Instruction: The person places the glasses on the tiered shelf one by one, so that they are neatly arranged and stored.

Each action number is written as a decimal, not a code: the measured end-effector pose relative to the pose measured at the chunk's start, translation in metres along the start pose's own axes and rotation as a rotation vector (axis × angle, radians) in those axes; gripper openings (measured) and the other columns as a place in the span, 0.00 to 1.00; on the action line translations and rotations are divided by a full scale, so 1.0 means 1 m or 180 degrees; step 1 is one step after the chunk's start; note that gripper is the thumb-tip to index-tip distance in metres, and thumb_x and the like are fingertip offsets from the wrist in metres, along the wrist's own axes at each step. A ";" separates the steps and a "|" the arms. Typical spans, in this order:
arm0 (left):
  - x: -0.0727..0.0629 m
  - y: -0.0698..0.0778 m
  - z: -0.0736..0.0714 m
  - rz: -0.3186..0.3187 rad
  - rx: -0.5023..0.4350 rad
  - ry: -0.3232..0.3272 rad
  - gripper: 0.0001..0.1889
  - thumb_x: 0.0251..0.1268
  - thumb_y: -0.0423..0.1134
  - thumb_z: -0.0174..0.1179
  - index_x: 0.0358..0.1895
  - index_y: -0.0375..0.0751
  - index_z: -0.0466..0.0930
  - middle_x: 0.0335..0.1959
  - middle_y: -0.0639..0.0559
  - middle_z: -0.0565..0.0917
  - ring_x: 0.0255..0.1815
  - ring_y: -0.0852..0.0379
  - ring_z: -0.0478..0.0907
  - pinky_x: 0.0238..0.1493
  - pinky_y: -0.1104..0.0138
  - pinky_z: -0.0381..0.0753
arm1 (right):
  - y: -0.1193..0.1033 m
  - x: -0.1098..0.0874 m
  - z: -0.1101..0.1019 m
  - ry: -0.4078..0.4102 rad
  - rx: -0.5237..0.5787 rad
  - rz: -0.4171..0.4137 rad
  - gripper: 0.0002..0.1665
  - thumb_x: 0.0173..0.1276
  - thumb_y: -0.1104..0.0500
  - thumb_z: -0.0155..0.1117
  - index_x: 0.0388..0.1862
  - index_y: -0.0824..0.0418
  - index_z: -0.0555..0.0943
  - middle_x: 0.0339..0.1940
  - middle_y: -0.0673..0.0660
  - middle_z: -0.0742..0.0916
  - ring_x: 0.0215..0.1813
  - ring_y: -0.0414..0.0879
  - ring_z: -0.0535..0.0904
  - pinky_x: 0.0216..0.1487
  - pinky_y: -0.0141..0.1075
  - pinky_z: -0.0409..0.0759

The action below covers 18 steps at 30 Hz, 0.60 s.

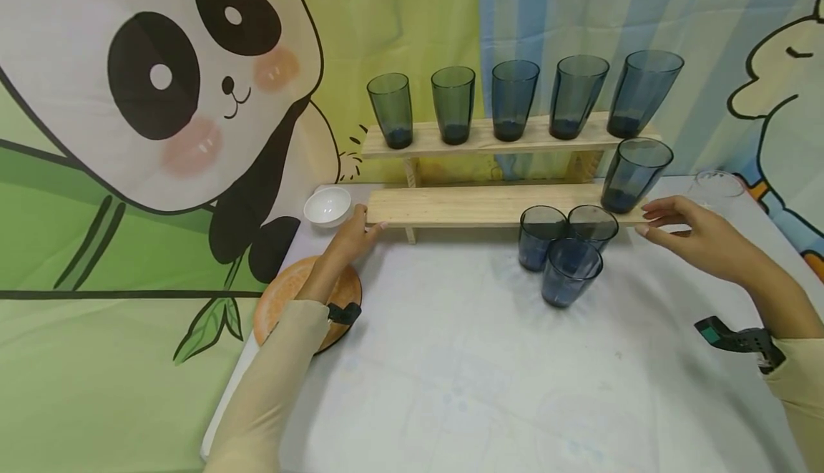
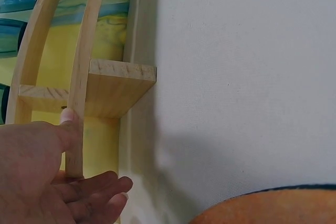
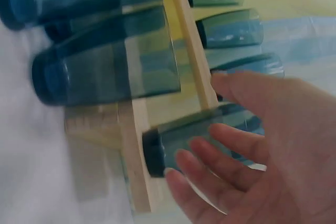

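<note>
A two-tier wooden rack (image 1: 476,205) stands at the back of the table. At the left end of its lower board my left hand (image 1: 352,237) pinches the corner, thumb on the front edge, as the left wrist view also shows. My right hand (image 1: 702,237) is by the board's right end, beside a blue glass tumbler (image 1: 634,172) standing there. In the right wrist view, its fingers (image 3: 231,140) are spread near that tumbler, holding nothing. A row of several tumblers (image 1: 515,101) stands on the upper board. Three more tumblers (image 1: 569,276) stand clustered on the table before the rack.
A small white bowl (image 1: 327,208) sits left of the rack. An orange round plate (image 1: 344,290) lies partly under my left forearm. At the far right is a clear glass object (image 1: 719,184), hard to make out. A printed curtain (image 1: 412,15) hangs behind the table.
</note>
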<state>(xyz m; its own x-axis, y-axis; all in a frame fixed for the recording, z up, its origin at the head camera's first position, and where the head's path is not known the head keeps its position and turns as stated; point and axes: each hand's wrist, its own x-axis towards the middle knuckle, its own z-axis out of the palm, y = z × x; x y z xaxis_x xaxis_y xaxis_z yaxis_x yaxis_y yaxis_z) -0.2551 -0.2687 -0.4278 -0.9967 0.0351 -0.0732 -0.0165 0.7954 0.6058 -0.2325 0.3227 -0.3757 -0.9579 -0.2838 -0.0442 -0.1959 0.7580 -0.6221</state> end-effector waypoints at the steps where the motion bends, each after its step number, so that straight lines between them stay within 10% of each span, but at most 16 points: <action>1: 0.000 0.000 0.000 0.0009 -0.0006 0.0004 0.33 0.84 0.52 0.53 0.75 0.31 0.55 0.71 0.23 0.71 0.67 0.32 0.76 0.67 0.43 0.75 | -0.002 -0.001 0.003 -0.0119 0.0066 -0.0049 0.43 0.82 0.44 0.61 0.79 0.71 0.58 0.71 0.77 0.70 0.71 0.76 0.66 0.63 0.76 0.69; 18: -0.002 0.002 -0.001 0.0068 0.0096 0.0080 0.31 0.84 0.51 0.54 0.72 0.31 0.58 0.65 0.24 0.77 0.61 0.34 0.79 0.64 0.43 0.76 | -0.003 0.019 0.046 -0.0598 0.0671 -0.0347 0.59 0.77 0.57 0.70 0.88 0.63 0.39 0.83 0.76 0.56 0.77 0.80 0.60 0.68 0.71 0.69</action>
<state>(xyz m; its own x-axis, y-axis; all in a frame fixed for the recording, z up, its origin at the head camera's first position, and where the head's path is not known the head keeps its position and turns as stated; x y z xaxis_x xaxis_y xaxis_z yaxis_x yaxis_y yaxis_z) -0.2528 -0.2675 -0.4258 -0.9985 0.0373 -0.0405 0.0067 0.8125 0.5830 -0.2405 0.2883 -0.4103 -0.8741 -0.4753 -0.1000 -0.2286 0.5842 -0.7788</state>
